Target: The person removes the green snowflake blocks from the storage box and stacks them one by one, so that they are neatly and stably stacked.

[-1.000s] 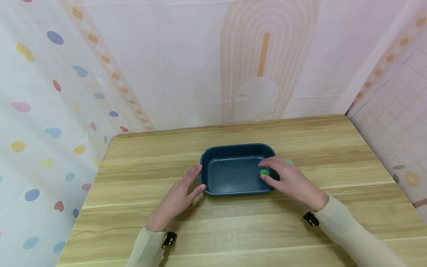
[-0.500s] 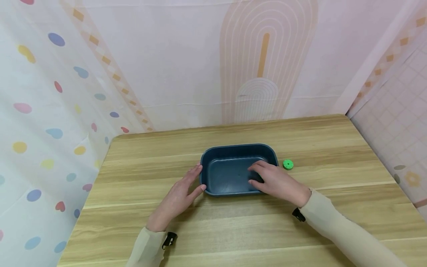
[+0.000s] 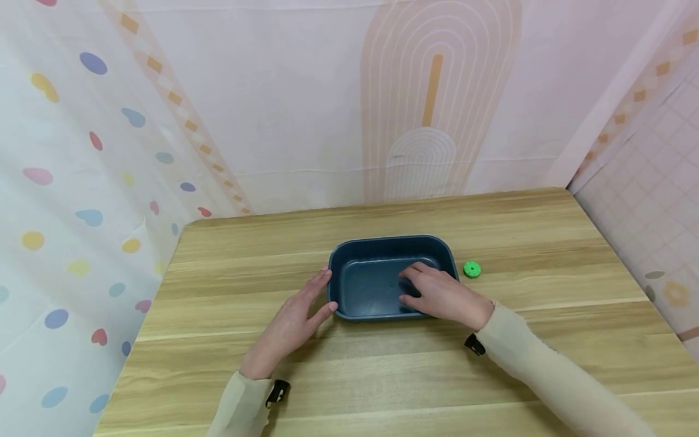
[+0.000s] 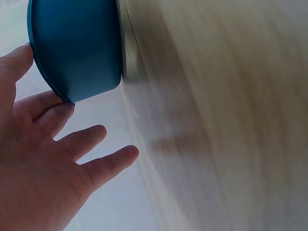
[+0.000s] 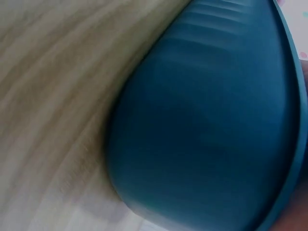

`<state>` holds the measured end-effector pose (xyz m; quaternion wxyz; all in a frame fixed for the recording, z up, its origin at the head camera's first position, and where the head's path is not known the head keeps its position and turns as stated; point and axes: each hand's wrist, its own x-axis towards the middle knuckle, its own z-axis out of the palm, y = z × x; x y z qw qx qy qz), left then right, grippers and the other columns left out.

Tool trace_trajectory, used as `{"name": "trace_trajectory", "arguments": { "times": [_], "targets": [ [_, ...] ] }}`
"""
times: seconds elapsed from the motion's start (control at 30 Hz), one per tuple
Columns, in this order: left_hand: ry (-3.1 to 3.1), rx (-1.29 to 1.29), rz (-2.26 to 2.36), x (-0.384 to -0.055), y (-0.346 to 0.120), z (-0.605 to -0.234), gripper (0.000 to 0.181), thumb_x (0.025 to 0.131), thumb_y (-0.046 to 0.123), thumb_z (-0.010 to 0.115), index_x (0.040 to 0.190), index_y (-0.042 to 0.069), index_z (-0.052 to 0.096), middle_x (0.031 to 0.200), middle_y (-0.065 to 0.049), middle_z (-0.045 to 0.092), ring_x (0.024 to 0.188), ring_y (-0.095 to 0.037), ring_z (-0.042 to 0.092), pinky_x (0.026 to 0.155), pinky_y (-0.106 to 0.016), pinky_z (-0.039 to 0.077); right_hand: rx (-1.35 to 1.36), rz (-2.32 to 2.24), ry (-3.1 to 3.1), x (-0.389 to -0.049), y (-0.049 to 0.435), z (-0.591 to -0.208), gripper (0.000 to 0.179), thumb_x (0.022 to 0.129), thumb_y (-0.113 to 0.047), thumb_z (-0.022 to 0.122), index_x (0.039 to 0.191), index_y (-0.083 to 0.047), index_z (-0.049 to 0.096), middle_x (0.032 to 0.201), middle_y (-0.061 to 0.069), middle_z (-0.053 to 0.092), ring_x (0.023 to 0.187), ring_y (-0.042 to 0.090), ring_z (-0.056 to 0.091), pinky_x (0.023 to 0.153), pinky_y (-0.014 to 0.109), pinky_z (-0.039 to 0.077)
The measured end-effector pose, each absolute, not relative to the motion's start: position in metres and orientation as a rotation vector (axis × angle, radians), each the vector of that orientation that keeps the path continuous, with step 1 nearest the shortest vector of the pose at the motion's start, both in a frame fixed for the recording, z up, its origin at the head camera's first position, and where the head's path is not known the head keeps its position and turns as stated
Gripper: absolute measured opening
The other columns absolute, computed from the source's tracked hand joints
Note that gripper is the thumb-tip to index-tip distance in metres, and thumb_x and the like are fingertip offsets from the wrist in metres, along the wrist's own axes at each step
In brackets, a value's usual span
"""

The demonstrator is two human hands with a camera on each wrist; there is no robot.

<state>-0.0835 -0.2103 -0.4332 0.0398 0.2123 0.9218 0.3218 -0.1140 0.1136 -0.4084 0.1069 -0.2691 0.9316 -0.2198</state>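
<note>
A dark blue rounded plastic tray (image 3: 377, 315) stands on the wooden table. My left hand (image 3: 289, 325) touches its left end; in the left wrist view, the fingers (image 4: 103, 168) are spread and some fingertips meet the rim of the tray (image 4: 77, 48). My right hand (image 3: 439, 292) reaches over the right part of the tray, thumb and fingertips apart at the near side of the opening. Whatever lies beneath its palm is hidden. In the right wrist view, the outer wall of the tray (image 5: 192, 120) covers most of that hand. Just right of the tray lies a green round disc (image 3: 472, 269).
The wooden table (image 3: 355, 376) ends at a patterned curtain (image 3: 284, 109) behind and at the left. A pale tiled-pattern sheet (image 3: 655, 182) borders its right side. Black straps (image 3: 277, 393) sit at both wrists.
My right hand has moved left over the tray. A green toothed piece seen by its thumb earlier is now out of sight, and the green disc outside is uncovered. My left hand stays put.
</note>
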Motion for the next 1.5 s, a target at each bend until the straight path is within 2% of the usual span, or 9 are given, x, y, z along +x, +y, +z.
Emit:
{"name": "trace_trajectory", "arguments": {
  "times": [0.47, 0.57, 0.87, 1.13, 1.5],
  "targets": [
    [2.829, 0.647, 0.977, -0.083, -0.209, -0.432, 0.069, 0.107, 0.039, 0.059, 0.163, 0.01, 0.032, 0.169, -0.006, 0.029, 0.154, -0.027, 0.028, 0.12, -0.053, 0.032, -0.87, -0.804, 2.631, -0.125, 0.106, -0.412, 0.036, 0.102, -0.016, 0.069, 0.135, -0.002, 0.064, 0.134, 0.012, 0.064, 0.121, 0.026, 0.061, 0.102, 0.045, 0.053],
    [2.831, 0.653, 0.98, -0.083, -0.209, -0.432, 0.069, 0.106, 0.039, 0.059, 0.163, 0.01, 0.032, 0.169, -0.007, 0.029, 0.154, -0.027, 0.028, 0.12, -0.053, 0.032, -0.876, -0.866, 2.63, -0.129, 0.106, -0.414, 0.035, 0.101, -0.013, 0.07, 0.133, -0.003, 0.065, 0.132, 0.011, 0.065, 0.118, 0.027, 0.062, 0.101, 0.046, 0.052],
    [2.83, 0.645, 0.972, -0.083, -0.21, -0.432, 0.069, 0.106, 0.038, 0.06, 0.163, 0.009, 0.032, 0.169, -0.006, 0.028, 0.154, -0.027, 0.028, 0.12, -0.053, 0.032, -0.756, -0.925, 2.724, -0.136, 0.109, -0.415, 0.03, 0.095, -0.009, 0.075, 0.123, 0.0, 0.071, 0.113, 0.011, 0.068, 0.096, 0.024, 0.061, 0.082, 0.038, 0.055],
    [2.831, 0.642, 0.974, -0.083, -0.21, -0.432, 0.069, 0.106, 0.038, 0.06, 0.163, 0.01, 0.032, 0.169, -0.005, 0.028, 0.154, -0.028, 0.028, 0.121, -0.053, 0.031, -0.65, -0.813, 2.782, -0.138, 0.107, -0.416, 0.034, 0.093, -0.012, 0.078, 0.122, 0.003, 0.07, 0.112, 0.012, 0.066, 0.097, 0.024, 0.06, 0.084, 0.042, 0.056],
    [2.829, 0.651, 0.989, -0.083, -0.21, -0.432, 0.069, 0.106, 0.037, 0.06, 0.163, 0.009, 0.033, 0.169, -0.005, 0.028, 0.154, -0.028, 0.028, 0.121, -0.053, 0.031, -0.595, -0.682, 2.805, -0.144, 0.104, -0.422, 0.031, 0.092, -0.016, 0.081, 0.114, 0.004, 0.072, 0.101, 0.01, 0.065, 0.087, 0.022, 0.054, 0.077, 0.038, 0.053]
  ]
}}
